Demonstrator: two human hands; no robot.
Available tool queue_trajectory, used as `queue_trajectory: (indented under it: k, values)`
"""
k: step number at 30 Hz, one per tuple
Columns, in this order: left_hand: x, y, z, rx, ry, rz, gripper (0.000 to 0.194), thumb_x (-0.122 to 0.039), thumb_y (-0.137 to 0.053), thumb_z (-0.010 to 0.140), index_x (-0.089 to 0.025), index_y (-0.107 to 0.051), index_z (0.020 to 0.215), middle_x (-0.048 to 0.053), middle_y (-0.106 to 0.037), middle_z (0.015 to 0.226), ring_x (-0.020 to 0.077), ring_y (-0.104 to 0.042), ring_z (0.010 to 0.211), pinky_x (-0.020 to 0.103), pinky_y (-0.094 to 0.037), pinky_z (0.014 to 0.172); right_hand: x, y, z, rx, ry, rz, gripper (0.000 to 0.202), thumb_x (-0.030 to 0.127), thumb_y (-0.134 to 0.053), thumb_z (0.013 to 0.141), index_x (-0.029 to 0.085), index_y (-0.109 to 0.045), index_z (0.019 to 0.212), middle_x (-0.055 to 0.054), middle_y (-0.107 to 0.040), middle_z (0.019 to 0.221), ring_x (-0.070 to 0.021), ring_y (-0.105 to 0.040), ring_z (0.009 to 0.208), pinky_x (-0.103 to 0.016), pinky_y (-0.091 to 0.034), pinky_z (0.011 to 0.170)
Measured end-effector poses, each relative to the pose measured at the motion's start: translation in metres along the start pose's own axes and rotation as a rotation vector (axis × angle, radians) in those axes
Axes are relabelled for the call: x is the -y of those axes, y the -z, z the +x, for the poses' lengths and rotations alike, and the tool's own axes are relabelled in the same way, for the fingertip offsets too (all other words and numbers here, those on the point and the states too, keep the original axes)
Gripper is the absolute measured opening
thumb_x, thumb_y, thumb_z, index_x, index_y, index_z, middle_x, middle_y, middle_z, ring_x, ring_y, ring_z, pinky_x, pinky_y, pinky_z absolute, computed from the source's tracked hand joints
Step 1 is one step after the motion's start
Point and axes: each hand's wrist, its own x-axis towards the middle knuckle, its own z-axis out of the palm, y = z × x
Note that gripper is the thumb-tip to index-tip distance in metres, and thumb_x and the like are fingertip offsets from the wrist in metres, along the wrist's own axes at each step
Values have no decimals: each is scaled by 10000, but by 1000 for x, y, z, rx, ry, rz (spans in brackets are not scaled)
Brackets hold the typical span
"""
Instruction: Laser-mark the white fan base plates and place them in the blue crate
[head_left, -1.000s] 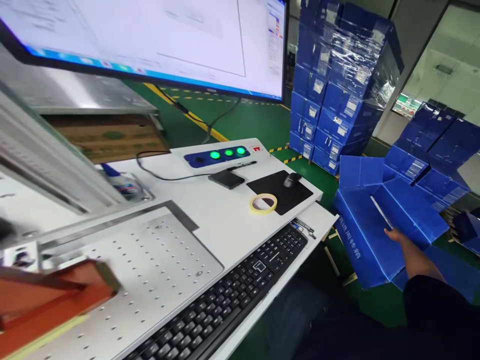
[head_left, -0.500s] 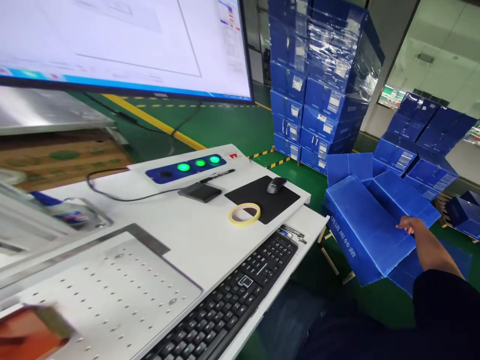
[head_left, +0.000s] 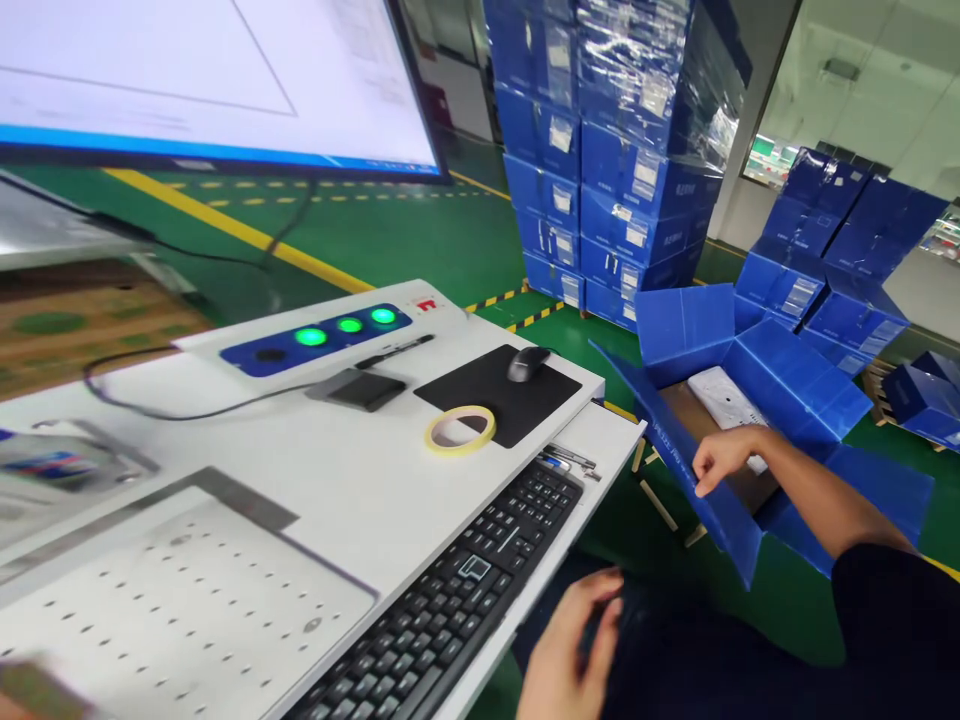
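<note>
A blue box (head_left: 795, 385) stands open at the right, its flaps spread outward. Inside it lie a white item (head_left: 724, 400) and brown cardboard. My right hand (head_left: 727, 455) is closed on the box's near left flap (head_left: 712, 490), fingers curled at its upper edge. Low in the middle, my left hand (head_left: 574, 650) is beside the keyboard (head_left: 450, 610), fingers apart and slightly curled, holding nothing.
On the white desk (head_left: 360, 500) are a yellow tape roll (head_left: 460, 430), a mouse (head_left: 528, 364) on a black pad, a pen and a perforated plate (head_left: 187, 610). A monitor (head_left: 225, 80) hangs over it. Stacked blue boxes (head_left: 615, 180) stand behind.
The right hand has moved left and swung the flap outward, so the box's inside now shows. My left hand has come into view at the bottom. The view has shifted right.
</note>
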Motion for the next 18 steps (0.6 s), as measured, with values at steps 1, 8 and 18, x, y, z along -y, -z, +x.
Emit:
queue_trajectory:
  k: [1, 8, 18]
  values:
    - [-11, -11, 11, 96, -50, -22, 249, -343, -559, 1078, -244, -723, 1237, 95, -763, 1314, 235, -763, 1209, 362, -654, 1022, -4, -8, 11, 6, 34, 12, 583, 691, -953, 695, 142, -782, 793, 43, -651, 672, -95, -506, 642, -232, -333, 596]
    - [-42, -56, 61, 509, -170, 15, 625, -14, -389, 997, -294, -550, 1531, 108, -454, 1701, 216, -556, 1511, 411, -531, 1226, -55, -20, 34, -27, 143, 306, 684, 762, -958, 640, 129, -764, 810, -30, -745, 791, -149, -654, 747, -232, -466, 695]
    - [-53, -86, 106, 562, -295, 366, 831, 56, -457, 905, -332, -420, 1639, 135, -557, 1494, 296, -687, 1257, 540, -628, 1073, -188, -18, 49, -699, -308, 950, 305, 435, -694, 1088, 139, -686, 1158, -65, -715, 1078, -185, -713, 903, -355, -641, 830]
